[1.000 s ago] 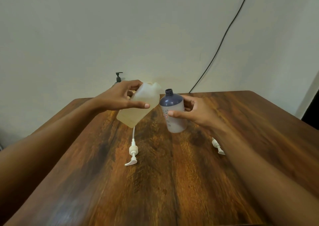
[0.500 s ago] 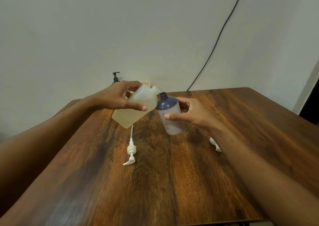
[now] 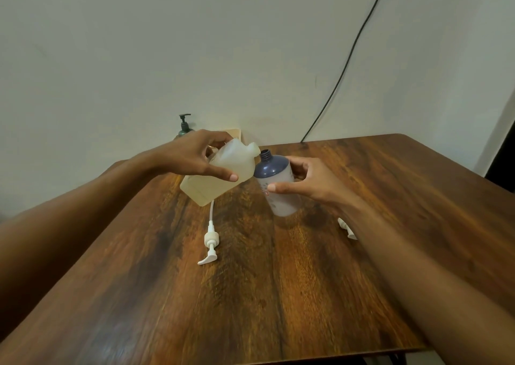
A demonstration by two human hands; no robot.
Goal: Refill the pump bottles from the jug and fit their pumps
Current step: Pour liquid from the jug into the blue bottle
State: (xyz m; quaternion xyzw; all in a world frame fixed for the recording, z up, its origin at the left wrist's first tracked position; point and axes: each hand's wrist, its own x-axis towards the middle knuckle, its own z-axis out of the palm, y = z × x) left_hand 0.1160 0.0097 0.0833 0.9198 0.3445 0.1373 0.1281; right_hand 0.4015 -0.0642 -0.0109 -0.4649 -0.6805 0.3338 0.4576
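Left hand [image 3: 192, 155] grips the jug [image 3: 223, 174], thumb across its front face, fingers over the top near the handle. Jug is translucent, holds pale yellowish liquid in its lower part, and is held off the table [image 3: 278, 295], tilted w/ spout end up and to the right. Jug spout sits just beside the open neck of the bottle [image 3: 276, 183]; whether they touch cannot be told. No liquid stream visible.

Right hand [image 3: 309, 183] is wrapped around the bottle, thumb on the near side, fingers behind. Bottle has a dark blue shoulder and threaded neck, pale lower body w/ a label, text too small to read. No pump fitted. It leans w/ neck toward the jug, base at or just above the table; contact unclear.

White pump [image 3: 209, 242] lies flat on the table below the jug, dip tube pointing away from the camera, nozzle toward it. Second white pump [image 3: 345, 226] lies near the right wrist, partly hidden by the forearm.

Rear left of table: dark pump bottle [image 3: 184, 126] w/ pump on, mostly hidden behind the left hand. Pale box-like item [image 3: 235, 133] behind the jug, mostly hidden. Black cable [image 3: 348, 58] runs down the wall [image 3: 139, 44] to the table's back edge.
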